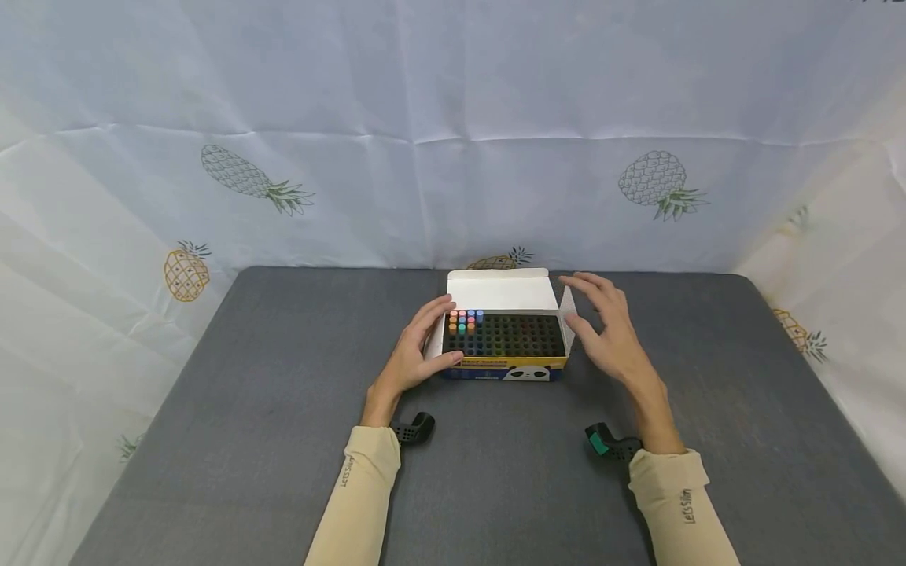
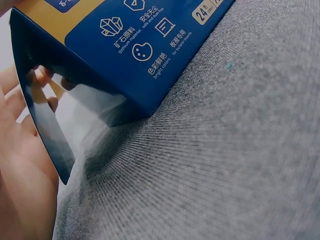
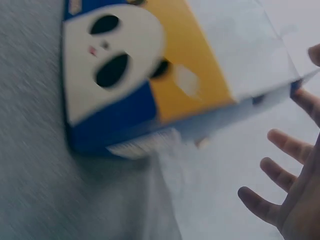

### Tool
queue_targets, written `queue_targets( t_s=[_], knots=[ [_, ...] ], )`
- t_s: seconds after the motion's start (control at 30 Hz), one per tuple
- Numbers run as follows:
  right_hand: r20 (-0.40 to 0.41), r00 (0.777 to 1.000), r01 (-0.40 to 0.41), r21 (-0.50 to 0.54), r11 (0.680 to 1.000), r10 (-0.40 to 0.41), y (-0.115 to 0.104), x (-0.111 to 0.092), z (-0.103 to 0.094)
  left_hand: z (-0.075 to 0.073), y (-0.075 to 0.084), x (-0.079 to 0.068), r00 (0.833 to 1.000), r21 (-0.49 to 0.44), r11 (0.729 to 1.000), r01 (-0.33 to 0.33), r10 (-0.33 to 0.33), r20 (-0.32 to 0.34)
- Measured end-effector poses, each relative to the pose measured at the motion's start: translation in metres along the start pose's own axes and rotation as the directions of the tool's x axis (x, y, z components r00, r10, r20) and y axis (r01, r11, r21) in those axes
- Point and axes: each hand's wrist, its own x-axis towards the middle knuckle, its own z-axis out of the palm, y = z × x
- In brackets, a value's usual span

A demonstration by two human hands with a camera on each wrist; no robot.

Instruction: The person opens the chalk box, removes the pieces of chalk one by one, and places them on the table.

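A blue and yellow chalk box [image 1: 506,366] with a panda print lies at the middle of the table, its white lid [image 1: 502,291] folded back. Several coloured chalk sticks [image 1: 462,321] stand in the left part of its black insert [image 1: 527,336], with rows of dark holes to their right. Spread around the box's left end is my left hand [image 1: 416,346], thumb at the front edge and fingertips near the back corner; the left side flap [image 2: 47,120] partly hides its fingers. My right hand [image 1: 609,330], fingers apart, hovers beside the right side flap [image 1: 568,310] and holds nothing.
The box rests on a dark grey table [image 1: 283,377]. Behind it hangs a pale cloth [image 1: 425,71] with pineapple prints, reaching down to the table's far edge. Black devices [image 1: 414,429] are worn at both wrists.
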Motion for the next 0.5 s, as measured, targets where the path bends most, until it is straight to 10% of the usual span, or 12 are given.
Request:
queue_targets(
  t_s=[0.5],
  knots=[
    [0.089, 0.987, -0.13, -0.064, 0.989, 0.136, 0.031, -0.014, -0.043, 0.0, 0.0, 0.0, 1.0, -0.002, 1.0, -0.002, 0.002, -0.002]
  ],
)
